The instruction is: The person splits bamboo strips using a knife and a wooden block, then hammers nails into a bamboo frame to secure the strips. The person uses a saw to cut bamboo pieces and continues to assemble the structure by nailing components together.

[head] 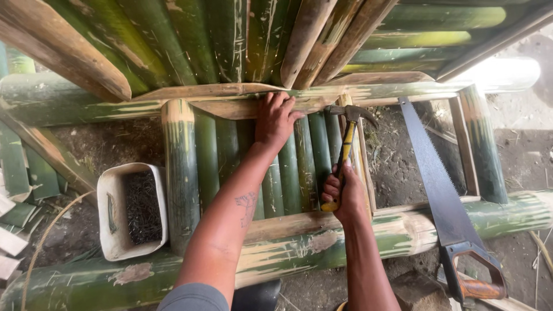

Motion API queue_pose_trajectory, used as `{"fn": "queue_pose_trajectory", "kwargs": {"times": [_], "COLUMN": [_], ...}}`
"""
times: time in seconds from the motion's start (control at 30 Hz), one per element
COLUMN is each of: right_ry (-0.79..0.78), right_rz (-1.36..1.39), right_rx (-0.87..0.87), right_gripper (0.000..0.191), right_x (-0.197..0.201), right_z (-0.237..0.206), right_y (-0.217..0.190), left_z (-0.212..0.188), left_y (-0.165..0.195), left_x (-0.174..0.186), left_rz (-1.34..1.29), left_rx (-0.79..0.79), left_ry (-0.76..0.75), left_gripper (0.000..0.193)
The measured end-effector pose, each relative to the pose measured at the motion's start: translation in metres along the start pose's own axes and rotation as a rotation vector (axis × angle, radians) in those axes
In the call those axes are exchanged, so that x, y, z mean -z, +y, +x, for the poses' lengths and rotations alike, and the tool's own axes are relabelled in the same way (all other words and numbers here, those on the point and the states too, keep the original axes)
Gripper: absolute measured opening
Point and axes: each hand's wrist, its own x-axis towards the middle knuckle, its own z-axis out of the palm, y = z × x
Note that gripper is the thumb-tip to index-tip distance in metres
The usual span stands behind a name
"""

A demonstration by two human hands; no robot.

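Observation:
My left hand point(276, 118) lies flat on the far ends of several green bamboo slats point(288, 173), close to a split wooden crosspiece point(219, 92), fingers pressing down. My right hand point(341, 196) grips the yellow handle of a claw hammer point(345, 141). The hammer's metal head sits at the far end of the slats, just right of my left hand. The slats lie side by side in a bamboo frame, between a thick green pole near me point(403, 230) and a long pole farther away point(69, 98).
A white tub point(112, 193) of small dark nails stands on the ground to the left. A hand saw point(438, 190) with an orange and black handle leans on the near pole at right. More bamboo poles point(190, 40) slope overhead at the top. Bare earth lies beneath.

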Motion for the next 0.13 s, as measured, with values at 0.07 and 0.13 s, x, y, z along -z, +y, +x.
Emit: {"fn": "queue_pose_trajectory", "kwargs": {"times": [0.07, 0.13], "right_ry": [-0.017, -0.029], "right_rz": [0.101, 0.096], "right_rx": [0.029, -0.017], "right_gripper": [0.036, 0.035], "right_x": [-0.0014, 0.0024], "right_z": [0.0058, 0.0097], "right_y": [-0.0005, 0.0012], "left_z": [0.0076, 0.0042], "left_y": [-0.0006, 0.0009], "left_x": [0.002, 0.002], "left_rz": [0.005, 0.004], "left_rx": [-0.012, -0.003], "left_ry": [0.016, 0.011], "left_gripper": [0.041, 0.04]}}
